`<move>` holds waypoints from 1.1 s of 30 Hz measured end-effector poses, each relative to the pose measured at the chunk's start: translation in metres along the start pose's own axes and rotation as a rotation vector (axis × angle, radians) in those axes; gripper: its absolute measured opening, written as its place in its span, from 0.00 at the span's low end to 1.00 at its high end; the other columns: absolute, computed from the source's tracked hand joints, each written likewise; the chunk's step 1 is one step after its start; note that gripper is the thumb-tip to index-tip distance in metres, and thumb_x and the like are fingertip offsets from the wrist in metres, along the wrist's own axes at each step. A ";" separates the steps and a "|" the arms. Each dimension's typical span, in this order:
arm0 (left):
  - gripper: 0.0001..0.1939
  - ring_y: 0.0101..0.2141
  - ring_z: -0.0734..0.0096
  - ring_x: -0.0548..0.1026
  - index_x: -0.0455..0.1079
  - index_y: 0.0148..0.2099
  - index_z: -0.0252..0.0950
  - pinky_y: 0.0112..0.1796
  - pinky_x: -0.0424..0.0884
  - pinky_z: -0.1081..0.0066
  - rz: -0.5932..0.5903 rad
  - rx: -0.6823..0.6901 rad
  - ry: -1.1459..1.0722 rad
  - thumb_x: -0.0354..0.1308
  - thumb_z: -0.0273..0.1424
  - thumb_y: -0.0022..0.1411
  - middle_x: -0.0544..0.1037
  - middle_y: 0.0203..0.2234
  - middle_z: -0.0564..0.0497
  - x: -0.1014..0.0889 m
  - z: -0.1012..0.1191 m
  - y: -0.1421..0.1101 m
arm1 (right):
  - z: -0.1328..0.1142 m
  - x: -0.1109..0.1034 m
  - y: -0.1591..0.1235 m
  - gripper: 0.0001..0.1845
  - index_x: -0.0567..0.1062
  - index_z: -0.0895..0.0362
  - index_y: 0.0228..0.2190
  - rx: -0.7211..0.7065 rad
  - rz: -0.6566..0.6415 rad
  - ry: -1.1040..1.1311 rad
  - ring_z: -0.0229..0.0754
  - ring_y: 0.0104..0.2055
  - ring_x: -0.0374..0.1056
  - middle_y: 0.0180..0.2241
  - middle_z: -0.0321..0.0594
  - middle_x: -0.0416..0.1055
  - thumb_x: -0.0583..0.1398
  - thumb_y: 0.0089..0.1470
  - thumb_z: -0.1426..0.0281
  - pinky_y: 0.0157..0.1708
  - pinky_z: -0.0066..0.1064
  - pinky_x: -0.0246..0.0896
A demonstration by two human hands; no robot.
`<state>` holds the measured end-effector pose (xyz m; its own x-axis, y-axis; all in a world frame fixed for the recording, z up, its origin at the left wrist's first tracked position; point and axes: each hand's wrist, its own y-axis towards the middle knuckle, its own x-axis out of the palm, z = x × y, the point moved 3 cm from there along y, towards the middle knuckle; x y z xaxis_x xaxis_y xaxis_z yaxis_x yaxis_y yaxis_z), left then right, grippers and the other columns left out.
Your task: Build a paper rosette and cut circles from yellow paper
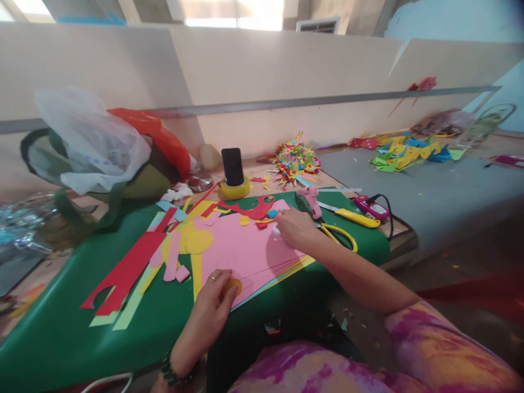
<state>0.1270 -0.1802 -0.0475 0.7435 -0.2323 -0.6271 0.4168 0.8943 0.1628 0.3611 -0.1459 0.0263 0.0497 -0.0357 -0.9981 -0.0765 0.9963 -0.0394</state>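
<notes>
Near the front edge of the pink paper sheet (pixel 241 245), my left hand (pixel 213 300) pinches a small round yellow paper piece (pixel 233 286) between thumb and fingers. My right hand (pixel 297 228) is over the right side of the sheet with its fingers drawn together. Its fingertips are beside a small blue paper piece (pixel 273 214), and a white bit (pixel 277 233) shows under the hand; whether it grips either is hidden. Around them are a yellow paper scrap (pixel 244 220) and a cut red paper piece (pixel 256 209).
Right of my right hand are a pink glue gun (pixel 310 202), yellow-handled scissors (pixel 341 234) and a yellow cutter knife (pixel 358 218). Red paper strips (pixel 131 267) lie left on the green mat (pixel 164 338). Behind stand a phone (pixel 232 166) on yellow tape (pixel 234 188) and a colourful paper ball (pixel 297 159).
</notes>
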 end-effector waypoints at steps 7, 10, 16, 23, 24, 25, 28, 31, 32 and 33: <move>0.15 0.26 0.68 0.69 0.70 0.33 0.36 0.29 0.67 0.69 0.101 -0.105 -0.175 0.53 0.43 0.61 0.71 0.25 0.51 -0.002 -0.001 -0.008 | -0.054 0.021 -0.004 0.20 0.71 0.61 0.55 -0.476 0.037 0.374 0.49 0.58 0.66 0.56 0.55 0.69 0.53 0.62 0.76 0.55 0.41 0.62; 0.18 0.24 0.72 0.66 0.69 0.33 0.36 0.26 0.65 0.72 0.184 -0.229 -0.414 0.56 0.47 0.59 0.67 0.24 0.54 -0.006 -0.009 -0.010 | -0.066 0.029 -0.025 0.19 0.73 0.62 0.53 -0.741 -0.154 0.533 0.47 0.59 0.65 0.57 0.53 0.70 0.57 0.61 0.73 0.58 0.37 0.60; 0.24 0.36 0.71 0.70 0.73 0.37 0.34 0.38 0.68 0.74 0.299 -0.362 -0.858 0.69 0.48 0.45 0.76 0.36 0.49 -0.008 -0.024 -0.005 | -0.070 0.022 -0.022 0.18 0.76 0.61 0.50 -0.629 -0.074 0.693 0.45 0.58 0.67 0.54 0.51 0.72 0.54 0.64 0.68 0.59 0.37 0.59; 0.27 0.37 0.71 0.71 0.75 0.41 0.33 0.36 0.68 0.75 0.282 -0.400 -0.902 0.70 0.48 0.45 0.76 0.46 0.44 -0.008 -0.022 -0.005 | -0.072 0.027 -0.054 0.21 0.78 0.56 0.49 -0.998 -0.568 0.848 0.41 0.45 0.76 0.42 0.41 0.80 0.61 0.59 0.58 0.48 0.26 0.67; 0.28 0.37 0.71 0.71 0.75 0.42 0.33 0.34 0.67 0.75 0.267 -0.399 -0.868 0.69 0.48 0.45 0.76 0.46 0.44 -0.009 -0.022 -0.006 | -0.068 0.026 -0.051 0.21 0.77 0.57 0.50 -0.841 -0.452 0.871 0.42 0.47 0.75 0.44 0.43 0.79 0.59 0.61 0.58 0.49 0.29 0.67; 0.29 0.36 0.71 0.71 0.74 0.44 0.33 0.33 0.67 0.75 0.253 -0.398 -0.831 0.68 0.49 0.46 0.76 0.46 0.43 -0.010 -0.021 -0.006 | -0.062 0.026 -0.047 0.22 0.76 0.58 0.51 -0.653 -0.285 0.848 0.46 0.52 0.73 0.49 0.48 0.77 0.59 0.61 0.59 0.53 0.34 0.65; 0.33 0.37 0.69 0.72 0.73 0.50 0.33 0.34 0.68 0.74 0.229 -0.393 -0.740 0.66 0.51 0.48 0.77 0.45 0.43 -0.011 -0.021 -0.006 | -0.057 0.025 -0.053 0.30 0.75 0.62 0.52 -0.486 -0.038 0.736 0.57 0.60 0.64 0.57 0.59 0.68 0.68 0.50 0.62 0.59 0.44 0.59; 0.35 0.41 0.65 0.74 0.72 0.52 0.32 0.38 0.70 0.71 0.208 -0.381 -0.686 0.65 0.52 0.49 0.77 0.46 0.42 -0.011 -0.020 -0.007 | -0.062 0.022 -0.085 0.20 0.78 0.55 0.48 -0.974 -0.411 0.957 0.41 0.40 0.77 0.39 0.41 0.80 0.64 0.56 0.61 0.40 0.24 0.70; 0.35 0.43 0.63 0.74 0.72 0.53 0.33 0.39 0.70 0.70 0.203 -0.373 -0.672 0.65 0.52 0.49 0.77 0.47 0.41 -0.011 -0.019 -0.007 | -0.059 0.020 -0.092 0.18 0.78 0.55 0.47 -1.015 -0.468 1.021 0.38 0.36 0.77 0.35 0.39 0.81 0.62 0.58 0.60 0.36 0.22 0.69; 0.34 0.44 0.62 0.74 0.72 0.52 0.33 0.40 0.71 0.70 0.199 -0.364 -0.655 0.64 0.52 0.50 0.76 0.49 0.41 -0.012 -0.018 -0.007 | -0.056 0.019 -0.095 0.17 0.79 0.54 0.46 -0.965 -0.430 1.068 0.37 0.34 0.77 0.33 0.38 0.81 0.60 0.60 0.59 0.35 0.22 0.69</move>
<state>0.1060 -0.1766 -0.0550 0.9912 -0.1317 -0.0153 0.1294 0.9859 -0.1061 0.3139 -0.2455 0.0084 -0.4587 -0.7665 -0.4495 -0.8752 0.4772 0.0794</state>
